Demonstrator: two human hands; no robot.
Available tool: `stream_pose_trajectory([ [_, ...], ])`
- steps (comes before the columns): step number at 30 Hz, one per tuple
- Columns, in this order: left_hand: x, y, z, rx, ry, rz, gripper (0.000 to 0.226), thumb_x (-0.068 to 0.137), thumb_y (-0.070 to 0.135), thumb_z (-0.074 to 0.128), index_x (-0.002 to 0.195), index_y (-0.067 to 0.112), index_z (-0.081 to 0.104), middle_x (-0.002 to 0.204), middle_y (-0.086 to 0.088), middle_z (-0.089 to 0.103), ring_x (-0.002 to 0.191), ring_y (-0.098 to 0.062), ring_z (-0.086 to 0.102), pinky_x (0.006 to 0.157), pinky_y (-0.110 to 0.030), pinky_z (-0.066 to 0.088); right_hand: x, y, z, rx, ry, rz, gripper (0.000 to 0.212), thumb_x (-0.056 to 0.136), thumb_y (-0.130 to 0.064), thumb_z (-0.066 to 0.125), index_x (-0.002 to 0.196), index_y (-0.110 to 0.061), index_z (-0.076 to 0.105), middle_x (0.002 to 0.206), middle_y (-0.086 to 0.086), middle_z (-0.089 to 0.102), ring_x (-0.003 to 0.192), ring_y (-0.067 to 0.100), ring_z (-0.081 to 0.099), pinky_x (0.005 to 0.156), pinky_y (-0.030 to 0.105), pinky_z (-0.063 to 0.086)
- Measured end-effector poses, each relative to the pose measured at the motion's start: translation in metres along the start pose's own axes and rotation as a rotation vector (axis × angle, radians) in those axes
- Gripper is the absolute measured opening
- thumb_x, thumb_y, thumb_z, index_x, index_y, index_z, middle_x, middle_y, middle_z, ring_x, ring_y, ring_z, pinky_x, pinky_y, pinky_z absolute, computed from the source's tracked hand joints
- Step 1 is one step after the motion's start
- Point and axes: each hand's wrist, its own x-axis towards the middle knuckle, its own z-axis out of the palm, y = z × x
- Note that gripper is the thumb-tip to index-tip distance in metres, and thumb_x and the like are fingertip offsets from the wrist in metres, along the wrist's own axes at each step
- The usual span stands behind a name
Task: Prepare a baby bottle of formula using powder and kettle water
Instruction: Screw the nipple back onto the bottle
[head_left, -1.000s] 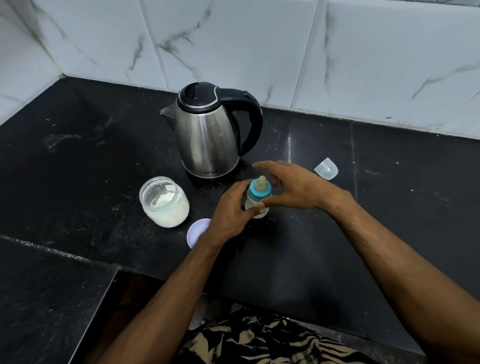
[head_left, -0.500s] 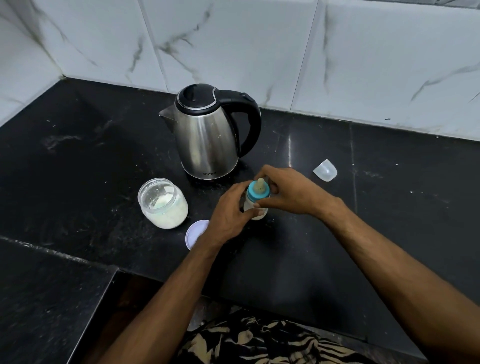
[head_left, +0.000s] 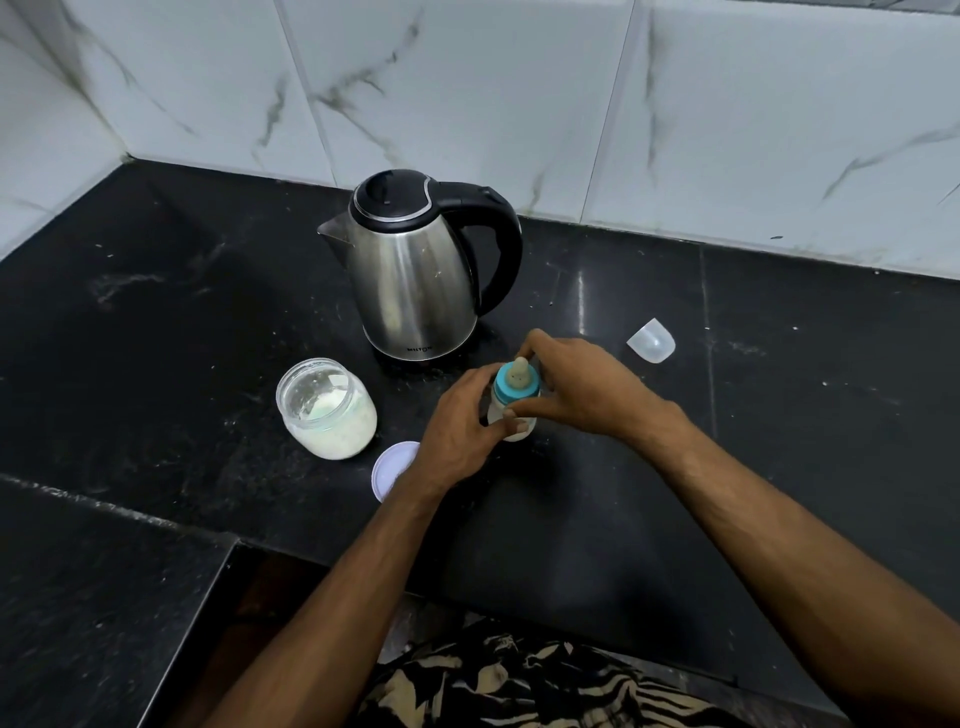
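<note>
Right, left hand (head_left: 457, 434) clamps the bottle (head_left: 511, 410) steady on the surface (head_left: 156, 338), while right-hand fingers (head_left: 537, 349) pinch its teal collar (head_left: 506, 392), likely twisting.

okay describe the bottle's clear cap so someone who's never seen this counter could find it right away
Start at the steel kettle at the back of the black counter. Look right of it, past the two hands on the baby bottle; the clear cap lies alone on its side there. It is the only small see-through dome; the flat white lid sits by the powder jar.
</note>
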Motion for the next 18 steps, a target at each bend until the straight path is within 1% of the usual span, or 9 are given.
stream_pose_trajectory([
  [2, 0.0, 0.001, 0.0, 0.02, 0.0, 0.002, 0.062, 0.073, 0.028, 0.083, 0.123, 0.04, 0.049, 0.118, 0.015, 0.059, 0.109, 0.005, 0.056, 0.092, -0.015, 0.046, 0.001, 0.001, -0.005, -0.075, -0.025, -0.049, 0.064, 0.078, -0.058, 0.072, 0.128, -0.027, 0.046, 0.12, -0.006, 0.061, 0.101, 0.012, 0.062, 0.081, 0.031, 0.054],
  [4, 0.0, 0.001, 0.0, 0.022, 0.008, 0.002, 0.061, 0.072, 0.028, 0.083, 0.123, 0.038, 0.05, 0.117, 0.014, 0.06, 0.107, 0.005, 0.056, 0.092, -0.016, 0.046, 0.002, 0.003, -0.009, -0.041, -0.097, -0.079, 0.063, 0.082, -0.054, 0.069, 0.134, -0.03, 0.044, 0.122, -0.008, 0.058, 0.104, 0.012, 0.06, 0.087, 0.035, 0.054],
  [6, 0.0, 0.001, 0.0, 0.015, 0.011, 0.003, 0.06, 0.072, 0.03, 0.082, 0.124, 0.035, 0.053, 0.117, 0.012, 0.061, 0.107, 0.002, 0.058, 0.093, -0.023, 0.049, 0.002, 0.003, -0.006, -0.013, -0.083, -0.079, 0.05, 0.084, -0.049, 0.07, 0.122, -0.024, 0.05, 0.114, -0.005, 0.062, 0.097, 0.014, 0.062, 0.084, 0.039, 0.056],
  [8, -0.001, 0.001, 0.001, 0.021, 0.01, -0.008, 0.062, 0.071, 0.032, 0.082, 0.126, 0.033, 0.054, 0.119, 0.011, 0.061, 0.109, -0.002, 0.059, 0.094, -0.028, 0.05, 0.002, 0.001, 0.002, 0.0, -0.017, -0.028, 0.053, 0.081, -0.054, 0.072, 0.114, -0.018, 0.049, 0.109, -0.003, 0.065, 0.091, 0.015, 0.063, 0.079, 0.037, 0.058],
  [10, -0.001, 0.001, 0.001, 0.039, 0.01, -0.015, 0.063, 0.071, 0.032, 0.083, 0.127, 0.032, 0.054, 0.121, 0.011, 0.061, 0.11, -0.004, 0.058, 0.095, -0.029, 0.05, 0.001, 0.001, 0.008, 0.033, 0.027, 0.003, 0.06, 0.077, -0.058, 0.073, 0.113, -0.018, 0.048, 0.106, -0.002, 0.066, 0.089, 0.014, 0.063, 0.076, 0.032, 0.057],
  [13, -0.001, 0.002, 0.001, 0.07, 0.015, 0.001, 0.058, 0.076, 0.029, 0.082, 0.127, 0.025, 0.056, 0.12, 0.008, 0.061, 0.107, -0.003, 0.058, 0.094, -0.03, 0.05, -0.001, 0.006, 0.003, 0.112, -0.028, -0.072, 0.063, 0.079, -0.054, 0.074, 0.126, -0.022, 0.046, 0.107, -0.01, 0.061, 0.089, 0.008, 0.059, 0.076, 0.024, 0.051],
  [15, 0.0, 0.003, 0.0, 0.066, 0.012, -0.015, 0.059, 0.075, 0.027, 0.083, 0.127, 0.024, 0.056, 0.12, 0.007, 0.061, 0.108, -0.005, 0.059, 0.094, -0.033, 0.05, -0.002, 0.01, -0.001, 0.137, -0.059, -0.104, 0.058, 0.083, -0.049, 0.072, 0.128, -0.024, 0.046, 0.108, -0.013, 0.06, 0.09, 0.005, 0.058, 0.079, 0.026, 0.053],
  [17, 0.0, 0.003, 0.0, 0.052, 0.013, -0.033, 0.061, 0.073, 0.027, 0.083, 0.128, 0.026, 0.056, 0.121, 0.008, 0.061, 0.109, -0.005, 0.059, 0.095, -0.034, 0.05, -0.001, 0.009, 0.003, 0.143, -0.036, -0.082, 0.05, 0.083, -0.049, 0.072, 0.118, -0.02, 0.049, 0.104, -0.008, 0.065, 0.087, 0.008, 0.061, 0.078, 0.031, 0.057],
  [18, -0.001, 0.003, 0.0, 0.052, 0.012, -0.035, 0.062, 0.072, 0.028, 0.083, 0.128, 0.027, 0.056, 0.121, 0.009, 0.061, 0.11, -0.005, 0.059, 0.095, -0.034, 0.05, 0.0, 0.008, 0.007, 0.135, -0.007, -0.058, 0.052, 0.081, -0.052, 0.072, 0.113, -0.019, 0.049, 0.101, -0.005, 0.066, 0.085, 0.01, 0.063, 0.075, 0.032, 0.057],
])
